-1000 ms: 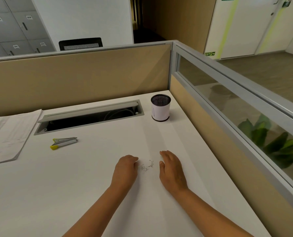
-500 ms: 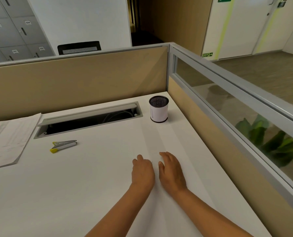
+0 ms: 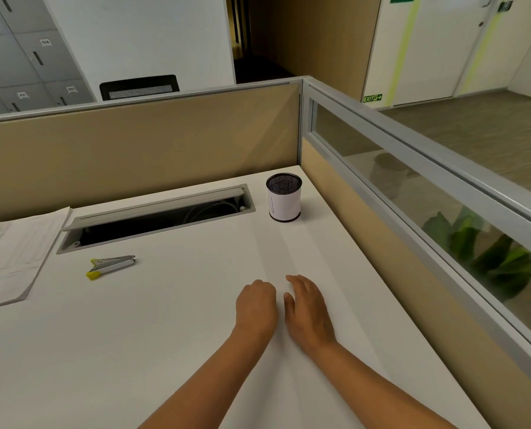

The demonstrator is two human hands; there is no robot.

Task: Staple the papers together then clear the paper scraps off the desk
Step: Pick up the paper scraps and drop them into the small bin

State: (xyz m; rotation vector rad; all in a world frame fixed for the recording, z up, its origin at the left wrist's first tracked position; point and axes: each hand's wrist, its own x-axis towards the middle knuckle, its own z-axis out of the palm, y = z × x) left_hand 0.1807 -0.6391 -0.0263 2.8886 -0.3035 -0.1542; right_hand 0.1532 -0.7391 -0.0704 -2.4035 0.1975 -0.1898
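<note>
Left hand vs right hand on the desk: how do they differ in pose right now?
The left hand is curled into a loose fist, fingers tucked under; the right hand lies flatter, fingers stretched forward with a slight cup. The left hand's fingertips are hidden; the right hand's fingers show. Both rest side by side on the white desk, nearly touching. No scraps show between them; whether either holds any cannot be told.

— What's at the far end of my desk?
— A mesh pen cup (image 3: 284, 198) near the corner, beside the open cable tray (image 3: 155, 218).
— And past my partition (image 3: 140, 144)?
— A black chair back (image 3: 138, 87), grey lockers (image 3: 26, 57), green plant leaves (image 3: 487, 252).
</note>
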